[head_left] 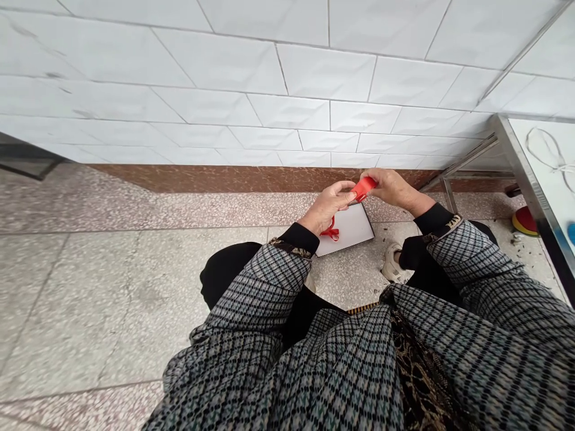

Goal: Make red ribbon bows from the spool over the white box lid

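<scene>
Between my two hands is a bright red strip [365, 188], held above a shallow white tray-like box [353, 230] with dark edges on the floor. My left hand [329, 205] pinches the strip's lower left end between thumb and fingers. The fingers of my right hand [390, 187] close on its upper right end. A thin red ribbon with loops [331, 232] shows over the box, just below my left hand; whether it joins the strip I cannot tell.
A white tiled wall [314, 72] rises in front. At the right stands a metal-framed table [545, 134] with a white cord [545, 157] on top. Beneath it lies a red and yellow round object [524, 221]. My shoe [394, 263] is right of the box.
</scene>
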Demonstrator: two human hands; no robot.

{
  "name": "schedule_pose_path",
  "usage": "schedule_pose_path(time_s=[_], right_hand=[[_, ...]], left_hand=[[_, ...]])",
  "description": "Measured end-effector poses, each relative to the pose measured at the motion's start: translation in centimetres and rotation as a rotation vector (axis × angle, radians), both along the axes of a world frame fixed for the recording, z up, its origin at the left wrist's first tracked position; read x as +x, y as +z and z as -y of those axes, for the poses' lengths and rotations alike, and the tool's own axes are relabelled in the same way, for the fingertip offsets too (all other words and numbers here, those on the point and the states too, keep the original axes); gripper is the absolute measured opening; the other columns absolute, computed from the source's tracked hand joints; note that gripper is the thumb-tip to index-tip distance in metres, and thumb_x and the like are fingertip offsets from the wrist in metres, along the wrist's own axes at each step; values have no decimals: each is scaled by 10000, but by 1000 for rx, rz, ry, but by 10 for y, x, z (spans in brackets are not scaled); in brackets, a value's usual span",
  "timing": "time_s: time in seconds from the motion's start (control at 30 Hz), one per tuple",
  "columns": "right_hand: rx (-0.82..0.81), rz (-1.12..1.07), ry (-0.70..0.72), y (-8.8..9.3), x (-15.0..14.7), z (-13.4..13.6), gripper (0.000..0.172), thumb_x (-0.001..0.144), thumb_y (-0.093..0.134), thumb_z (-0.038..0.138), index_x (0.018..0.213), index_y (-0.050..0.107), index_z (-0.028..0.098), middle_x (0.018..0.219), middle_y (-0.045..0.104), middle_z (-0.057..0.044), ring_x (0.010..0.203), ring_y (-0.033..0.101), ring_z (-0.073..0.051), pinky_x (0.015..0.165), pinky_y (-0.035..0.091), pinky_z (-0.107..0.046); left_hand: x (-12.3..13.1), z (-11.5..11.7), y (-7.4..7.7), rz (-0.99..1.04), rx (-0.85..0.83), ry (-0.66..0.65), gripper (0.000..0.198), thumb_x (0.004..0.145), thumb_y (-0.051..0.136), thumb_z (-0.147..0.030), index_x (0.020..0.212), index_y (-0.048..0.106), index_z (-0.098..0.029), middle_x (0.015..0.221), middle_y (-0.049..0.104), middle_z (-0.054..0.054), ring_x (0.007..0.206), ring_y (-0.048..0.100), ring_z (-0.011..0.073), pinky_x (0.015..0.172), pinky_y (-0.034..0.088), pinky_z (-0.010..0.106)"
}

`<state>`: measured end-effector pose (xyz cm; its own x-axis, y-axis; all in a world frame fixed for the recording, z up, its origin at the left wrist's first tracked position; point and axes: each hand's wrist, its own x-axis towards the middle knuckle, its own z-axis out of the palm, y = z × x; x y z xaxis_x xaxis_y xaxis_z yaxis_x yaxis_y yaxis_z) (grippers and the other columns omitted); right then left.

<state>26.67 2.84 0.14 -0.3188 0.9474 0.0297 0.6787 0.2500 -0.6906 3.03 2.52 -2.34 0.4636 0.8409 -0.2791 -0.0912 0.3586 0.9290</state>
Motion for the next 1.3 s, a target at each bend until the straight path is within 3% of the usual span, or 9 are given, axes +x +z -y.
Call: schedule_pose_path(time_s=[0.17, 0.47, 0.6, 0.7, 0.93, 1.03, 1.17, 1.3], right_hand=[[-93, -93, -96, 0, 10, -5, 314, 712, 787, 154, 1014, 718, 210, 871, 691, 9, 835, 584, -207, 839, 449, -354], [-317, -527, -69, -4, 5, -6, 420, 627, 915, 305, 956, 670, 213, 867, 668, 22, 826, 574, -182, 848, 459, -347], [-363, -622, -17, -8, 5, -6, 469, 637, 1001, 370, 949, 690, 212, 844, 660, 30, 795, 571, -162, 799, 466, -317], [-402, -692, 1, -11, 3, -5, 511, 614, 1056, 396, 939, 706, 213, 828, 678, 34, 770, 584, -148, 778, 487, -297], [-497, -804, -63, -16, -6, 3, 600, 556, 1098, 446, 968, 733, 206, 881, 758, -3, 773, 654, -166, 748, 538, -306], [-432, -771, -132, -16, -6, 1, 572, 559, 1076, 401, 978, 746, 195, 884, 766, -10, 799, 660, -177, 763, 538, -312], [-364, -744, -197, -12, -2, -2, 504, 563, 1019, 334, 966, 749, 197, 886, 777, -10, 802, 649, -177, 766, 538, -311], [-372, -747, -180, -8, -2, -2, 510, 560, 1029, 354, 958, 748, 201, 885, 778, -11, 802, 647, -175, 765, 539, -309]], left_hand=[[3, 0, 3, 45, 41, 45, 258, 793, 859, -345, 777, 662, -179, 661, 516, -42, 623, 389, 97, 632, 309, 263], [4, -2, -2, 155, 69, -1, 312, 794, 882, -394, 753, 656, -182, 607, 449, -57, 558, 322, 75, 570, 198, 252], [4, -3, -5, 152, 76, 18, 238, 810, 890, -303, 940, 731, -183, 661, 528, -56, 560, 361, 74, 577, 222, 251], [4, -3, -5, 205, 24, -30, 353, 831, 899, -277, 1144, 766, -186, 678, 556, -62, 549, 351, 72, 584, 252, 255], [2, -2, -3, 306, -90, -112, 366, 850, 953, -374, 1079, 787, -142, 578, 408, -107, 509, 292, 55, 594, 323, 251], [3, -1, 0, 299, -104, -28, 317, 895, 915, -339, 1126, 786, -164, 580, 407, -110, 493, 290, 54, 585, 341, 236], [6, -1, 3, 275, -140, 121, 218, 949, 864, -316, 896, 696, -188, 538, 362, -113, 468, 285, 53, 565, 345, 213], [8, 0, 1, 261, -129, 92, 328, 941, 864, -313, 769, 616, -184, 519, 359, -104, 468, 304, 49, 551, 318, 204]])
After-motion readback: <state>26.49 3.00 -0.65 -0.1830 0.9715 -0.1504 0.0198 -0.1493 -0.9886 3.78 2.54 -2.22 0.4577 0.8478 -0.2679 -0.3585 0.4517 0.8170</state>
